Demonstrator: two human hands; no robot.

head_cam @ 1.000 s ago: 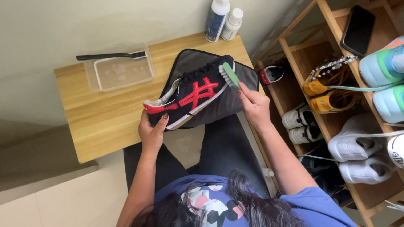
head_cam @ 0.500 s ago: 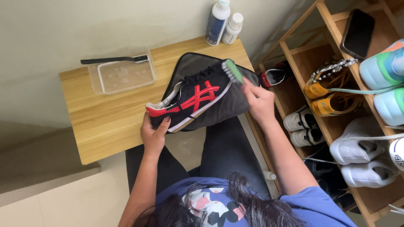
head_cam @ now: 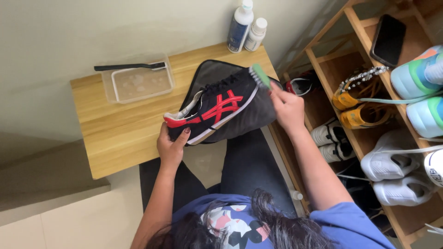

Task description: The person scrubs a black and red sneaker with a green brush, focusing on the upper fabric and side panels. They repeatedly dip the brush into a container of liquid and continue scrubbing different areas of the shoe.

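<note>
A black sneaker [head_cam: 217, 108] with red stripes and a white sole edge lies on its side over a dark grey cloth mat [head_cam: 240, 121] on a small wooden table [head_cam: 115, 133]. My left hand [head_cam: 171, 146] grips the shoe's heel end from below. My right hand [head_cam: 287, 107] holds a green-handled brush [head_cam: 260, 76], whose bristles rest against the shoe's toe.
A clear plastic tub of water [head_cam: 138, 83] with a black brush [head_cam: 129, 67] laid across it sits at the table's back left. Two bottles [head_cam: 247, 25] stand at the back right. A wooden shoe rack [head_cam: 369, 115] with several shoes and a phone [head_cam: 388, 39] stands to the right.
The view has shifted a little. My right hand and the brush have slid slightly along the toe; my left hand keeps its hold on the heel.
</note>
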